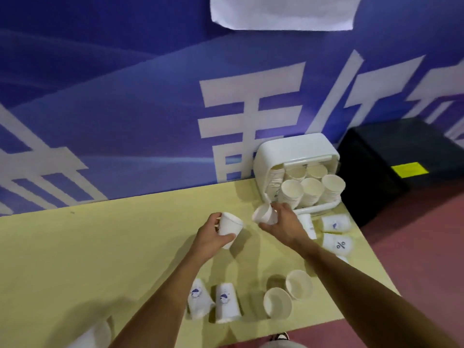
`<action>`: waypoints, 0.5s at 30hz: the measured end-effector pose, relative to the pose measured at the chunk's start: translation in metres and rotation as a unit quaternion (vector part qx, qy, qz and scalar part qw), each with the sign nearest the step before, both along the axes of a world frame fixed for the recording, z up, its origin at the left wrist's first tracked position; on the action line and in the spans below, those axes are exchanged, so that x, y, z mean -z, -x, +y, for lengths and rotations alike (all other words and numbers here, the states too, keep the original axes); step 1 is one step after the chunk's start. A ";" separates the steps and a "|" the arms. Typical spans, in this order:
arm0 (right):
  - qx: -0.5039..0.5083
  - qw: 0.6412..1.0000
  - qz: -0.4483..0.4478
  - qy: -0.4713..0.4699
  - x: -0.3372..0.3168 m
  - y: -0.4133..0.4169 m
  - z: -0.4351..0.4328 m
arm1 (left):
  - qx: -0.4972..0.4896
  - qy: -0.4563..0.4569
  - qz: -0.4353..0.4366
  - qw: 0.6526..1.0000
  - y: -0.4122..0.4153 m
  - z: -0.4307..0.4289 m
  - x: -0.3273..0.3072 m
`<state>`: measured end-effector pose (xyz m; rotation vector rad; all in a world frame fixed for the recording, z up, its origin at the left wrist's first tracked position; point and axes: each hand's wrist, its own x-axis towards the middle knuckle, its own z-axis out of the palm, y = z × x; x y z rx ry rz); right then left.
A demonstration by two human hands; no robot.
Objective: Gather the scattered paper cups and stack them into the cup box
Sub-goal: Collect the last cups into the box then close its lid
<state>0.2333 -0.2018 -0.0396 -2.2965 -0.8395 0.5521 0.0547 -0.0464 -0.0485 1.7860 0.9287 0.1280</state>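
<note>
While the left hand (213, 237) curls round one paper cup (229, 228), held over the table (100, 259) with its long axis nearly upright and its wider end tipped far and right, the right hand (283, 222) grips a second cup (263, 214) lying almost sideways, mouth facing left. Just beyond it, at the table's far right corner, the cup box (293, 151) lies with its opening facing near and its cup stacks (311, 190) pointing mouths outward. Two printed cups (213, 302) stand mouth-down at the near edge, two open cups (288, 293) stand mouth-up to their right, and more toppled cups (337, 234) lie along the right edge.
</note>
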 end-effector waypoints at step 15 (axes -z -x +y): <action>0.215 0.962 0.033 -0.165 -0.041 -0.154 -0.091 | 0.092 -0.037 -0.014 0.995 -0.160 -0.094 -0.024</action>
